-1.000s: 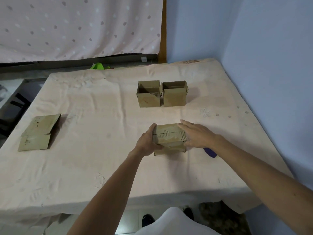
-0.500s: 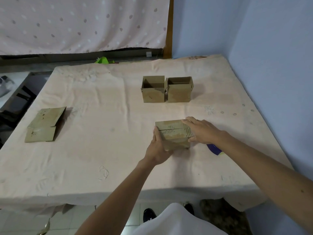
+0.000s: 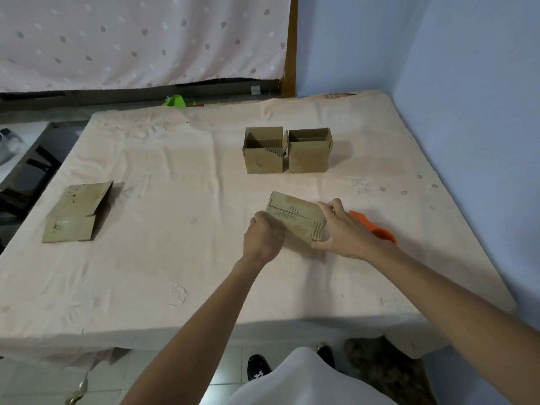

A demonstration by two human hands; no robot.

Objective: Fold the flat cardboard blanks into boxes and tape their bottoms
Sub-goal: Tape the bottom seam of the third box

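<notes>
A small cardboard box (image 3: 295, 217) lies upside down on the cloth-covered table (image 3: 175, 258), its folded bottom flaps facing up. My left hand (image 3: 263, 239) grips its near left corner. My right hand (image 3: 344, 232) holds its right end, fingers over the top edge and thumb low on the near side. Two finished open-top boxes (image 3: 264, 152) (image 3: 308, 152) stand side by side farther back. A stack of flat cardboard blanks (image 3: 74, 213) lies at the table's left.
An orange tool (image 3: 377, 228), partly hidden behind my right wrist, lies on the table just right of the box. A blue wall runs along the right side. A curtain hangs behind the table. The front edge is close to my body.
The box has turned so its right end swings toward me. My left hand slid to the near left corner and my right hand shifted to the right end, uncovering the orange tool.
</notes>
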